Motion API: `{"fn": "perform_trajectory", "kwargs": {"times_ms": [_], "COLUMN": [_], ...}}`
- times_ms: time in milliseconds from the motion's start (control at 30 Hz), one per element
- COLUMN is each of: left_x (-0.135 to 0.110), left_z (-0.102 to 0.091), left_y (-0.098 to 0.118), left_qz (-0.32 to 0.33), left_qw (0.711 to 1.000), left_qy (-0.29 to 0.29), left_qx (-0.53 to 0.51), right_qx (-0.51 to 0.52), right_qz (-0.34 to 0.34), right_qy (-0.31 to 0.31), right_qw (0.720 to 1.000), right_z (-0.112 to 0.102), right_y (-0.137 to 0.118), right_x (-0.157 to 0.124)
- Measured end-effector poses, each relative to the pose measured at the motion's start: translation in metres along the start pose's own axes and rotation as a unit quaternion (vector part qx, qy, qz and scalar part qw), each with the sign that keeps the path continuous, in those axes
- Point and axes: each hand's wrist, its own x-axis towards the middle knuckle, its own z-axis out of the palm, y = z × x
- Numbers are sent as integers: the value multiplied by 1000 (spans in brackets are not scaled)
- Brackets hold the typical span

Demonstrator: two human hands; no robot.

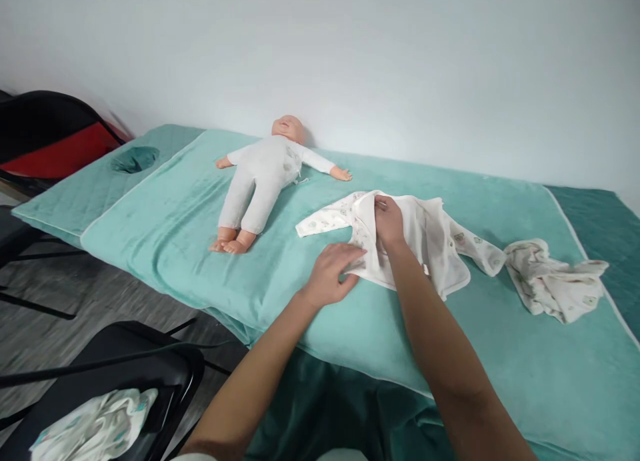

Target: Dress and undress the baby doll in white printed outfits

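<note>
Looks like a white baby shirt laid on the teal bed, so probably featherlight, soft, easily rumpled. Best lifted by both sleeves. Got left hand loosely spread at the near edge, right hand at the front opening; can't tell if pinching.

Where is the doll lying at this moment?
In the head view, the doll lies left of centre on the bed, near the wall and left of the shirt.
</note>
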Motion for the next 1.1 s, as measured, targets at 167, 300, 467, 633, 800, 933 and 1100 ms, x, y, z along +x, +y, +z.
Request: {"fn": "perform_trajectory", "kwargs": {"times_ms": [167,300,467,633,800,933,1100], "left_x": [-3,-11,-5,14,36,55,69], "left_z": [-23,-34,-40,-50,-55,-54,-54], "left_y": [-19,-41,-66,-97,-128,-143,-150], "left_qz": [-174,-223,-264,-254,-230,-235,-276], "left_qw": [969,962,911,902,917,925,911], "left_qy": [49,138,96,64,134,153,156], "left_qx": [-170,73,303,342,299,256,263], "right_qx": [66,51,-17,182,290,481,499], "right_qz": [55,14,64,157,238,276,285], "right_qy": [85,0,-101,-18,80,45,-19], "right_qw": [993,999,993,971,923,831,818], "right_z": [-16,-13,-7,-20,-32,-29,-31], "right_y": [-15,-38,-46,-36,-22,-14,-15], "right_x": [-11,-23,-27,-19,-11,-6,-5]}}
